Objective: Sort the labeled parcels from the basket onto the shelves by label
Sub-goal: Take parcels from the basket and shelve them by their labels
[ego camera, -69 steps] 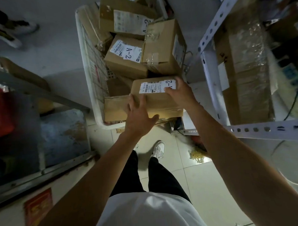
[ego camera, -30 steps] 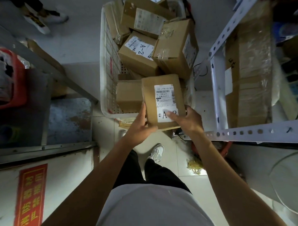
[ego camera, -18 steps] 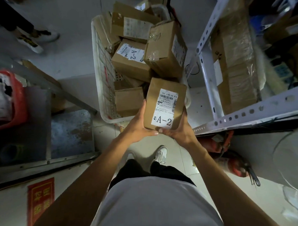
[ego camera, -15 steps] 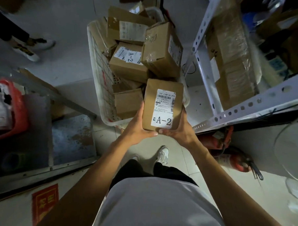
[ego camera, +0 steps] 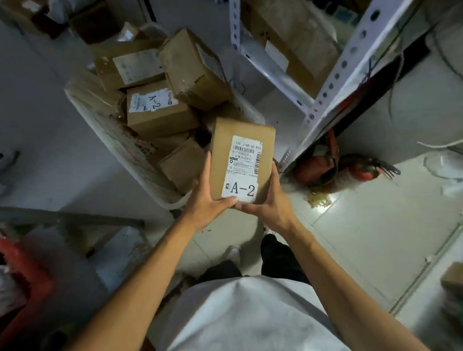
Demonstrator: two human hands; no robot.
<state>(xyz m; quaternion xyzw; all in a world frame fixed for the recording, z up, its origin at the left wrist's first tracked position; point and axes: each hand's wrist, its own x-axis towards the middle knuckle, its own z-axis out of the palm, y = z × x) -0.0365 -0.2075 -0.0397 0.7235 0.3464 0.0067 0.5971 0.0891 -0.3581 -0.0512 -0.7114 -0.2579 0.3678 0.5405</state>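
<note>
Brown cardboard parcel with a white "A-2" label (ego camera: 241, 159) is being held up in both hands, clear of the white plastic basket (ego camera: 134, 155) and just to its right. The left hand (ego camera: 209, 200) is cupping the parcel's lower left edge, fingers lying up along the side, thumb crossing under the near end. The right hand (ego camera: 270, 202) is mirroring it on the lower right edge, thumb meeting the label's bottom corner. Both grips are closed snugly on the box, which is standing above the palms with its label facing up.

Another brown cardboard box labelled "A-2" (ego camera: 158, 109) is lying in the basket among more cartons. White perforated metal shelving (ego camera: 335, 78) is standing to the right, a red fire extinguisher (ego camera: 323, 168) lying on the floor beneath it.
</note>
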